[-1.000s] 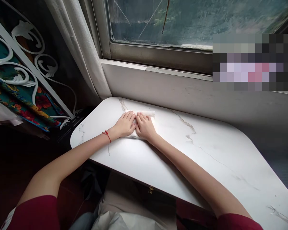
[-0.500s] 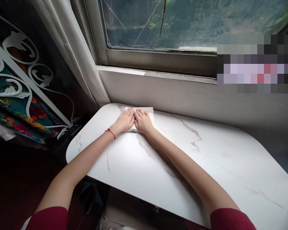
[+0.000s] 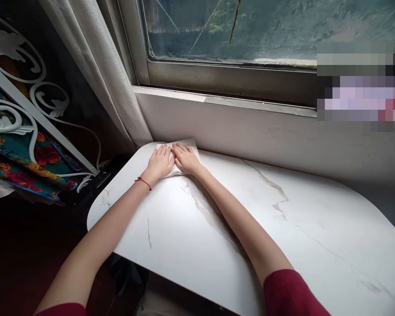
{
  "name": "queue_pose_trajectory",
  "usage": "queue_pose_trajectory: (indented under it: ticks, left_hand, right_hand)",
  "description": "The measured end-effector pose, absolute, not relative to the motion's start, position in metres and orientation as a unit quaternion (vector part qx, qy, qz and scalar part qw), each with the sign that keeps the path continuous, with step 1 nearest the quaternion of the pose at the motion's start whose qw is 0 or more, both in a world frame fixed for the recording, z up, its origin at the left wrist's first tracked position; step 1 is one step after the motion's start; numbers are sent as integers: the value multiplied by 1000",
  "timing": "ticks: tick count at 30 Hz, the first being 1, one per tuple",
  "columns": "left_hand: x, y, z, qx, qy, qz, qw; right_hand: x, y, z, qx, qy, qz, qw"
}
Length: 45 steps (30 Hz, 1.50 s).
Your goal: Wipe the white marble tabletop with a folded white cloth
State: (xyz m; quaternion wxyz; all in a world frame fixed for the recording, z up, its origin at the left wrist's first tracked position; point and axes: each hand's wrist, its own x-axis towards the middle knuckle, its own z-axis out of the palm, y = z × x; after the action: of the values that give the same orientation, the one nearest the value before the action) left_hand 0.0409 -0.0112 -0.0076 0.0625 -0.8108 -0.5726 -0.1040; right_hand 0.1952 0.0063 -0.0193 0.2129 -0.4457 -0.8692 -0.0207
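White cloth (image 3: pixel 175 171) lies on the bench (image 3: pixel 181 232) near the wall (image 3: pixel 224 127), directly beneath the left hand (image 3: pixel 159 162) and right hand (image 3: pixel 186 159), neither nearer. Each grip is unclenched, fingers laid flat toward the wall; the cloth's long axis is unclear.

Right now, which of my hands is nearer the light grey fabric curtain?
Left. Your left hand lies apart from the curtain; your right hand, beside the left one, lies farther away.

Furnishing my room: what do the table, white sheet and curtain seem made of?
Table: perhaps laminate or stone, smooth, softly glossy, marble-like veins. White sheet: paper or thin cloth, matte, rumpled; unclear which. Curtain: probably woven fabric, dull, in soft folds.
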Motion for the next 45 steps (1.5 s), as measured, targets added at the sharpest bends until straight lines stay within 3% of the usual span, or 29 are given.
queue_pose_trajectory:
  ticks: [20, 27, 45]
  left_hand:
    - [-19, 15, -7, -774, -625, -85, 53]
    - [-9, 6, -9, -770, -624, -96, 96]
    - [4, -26, 6, -765, -641, -41, 39]
  right_hand:
    - [131, 33, -12, -425, -879, -4, 215]
    - [133, 33, -15, -419, -878, 6, 234]
    - [145, -3, -11, -438, -872, 7, 219]
